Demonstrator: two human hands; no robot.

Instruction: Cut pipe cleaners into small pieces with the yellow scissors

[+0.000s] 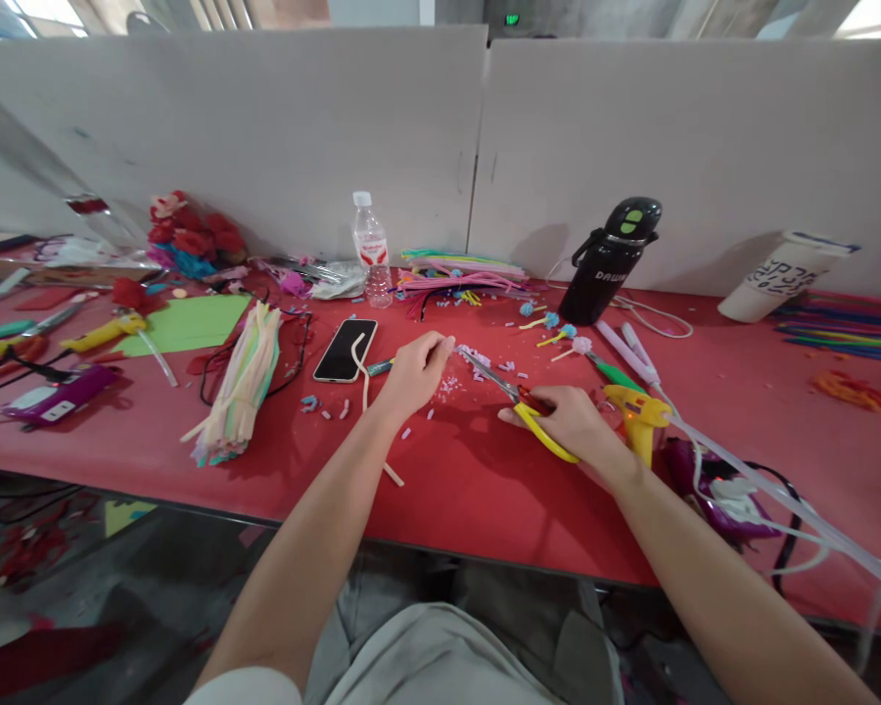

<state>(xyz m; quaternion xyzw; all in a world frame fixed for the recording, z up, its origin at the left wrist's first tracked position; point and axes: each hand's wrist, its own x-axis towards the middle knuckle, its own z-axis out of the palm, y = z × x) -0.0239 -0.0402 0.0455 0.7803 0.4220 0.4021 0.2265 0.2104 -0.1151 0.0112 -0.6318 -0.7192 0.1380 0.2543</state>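
Note:
My right hand [569, 423] is wrapped round a pair of scissors [537, 431] with yellow and red handles. Their blades point up and left, towards the fingertips of my left hand [415, 374]. Thumb and fingers of that left hand are pinched together; whatever they hold is too small to make out. Short lilac pieces [510, 367] lie scattered beside and beneath the blades. A cream fuzzy stem [365, 387] runs across the phone [338, 351] and under my left forearm, its other end showing below the arm.
To the left lies a bundle of pale fuzzy stems [244, 387]. A water bottle [371, 255] and a black flask [608, 264] stand towards the partition. Small pom-pom-tipped stems [558, 333] lie near the flask. On the right are a yellow glue gun [637, 416], cords and a white cup [778, 279].

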